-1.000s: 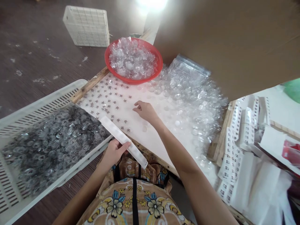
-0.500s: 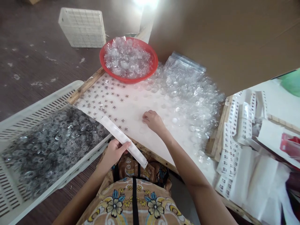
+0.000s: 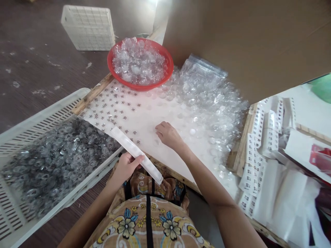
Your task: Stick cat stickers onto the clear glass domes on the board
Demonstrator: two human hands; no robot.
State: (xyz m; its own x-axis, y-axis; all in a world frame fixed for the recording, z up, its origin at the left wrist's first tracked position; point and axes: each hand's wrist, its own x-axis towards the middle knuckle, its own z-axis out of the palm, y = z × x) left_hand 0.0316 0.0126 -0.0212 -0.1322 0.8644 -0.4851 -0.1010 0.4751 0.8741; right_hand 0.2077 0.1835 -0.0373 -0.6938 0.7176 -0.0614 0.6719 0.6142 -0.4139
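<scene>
- Since the first frame, my right hand (image 3: pixel 169 136) has drawn back from the small dark-printed pieces (image 3: pixel 121 103), rightward and nearer to me; my left hand (image 3: pixel 129 166) keeps its grip.
- At far left, a slotted white crate (image 3: pixel 43 112) carries a heap of clear, dark-marked discs (image 3: pixel 67 151).
- Beyond it, another pale crate (image 3: pixel 93 29) stands on the floor (image 3: pixel 31 62).
- The printed pieces lie scattered on the white-topped table (image 3: pixel 173 158), at its left side.
- My left fingers pinch a long white strip (image 3: pixel 126 142), thumb on top, slanting over the table's near edge.
- A red basin (image 3: pixel 139 87), full of clear round pieces (image 3: pixel 141 63), sits at the table's far side.
- My right fingers are curled just above or on the white surface; I cannot tell whether they grasp anything.
- Loose clear discs (image 3: pixel 217 110) spread to their right.
- Farther right lie printed strips (image 3: pixel 252 172).
</scene>
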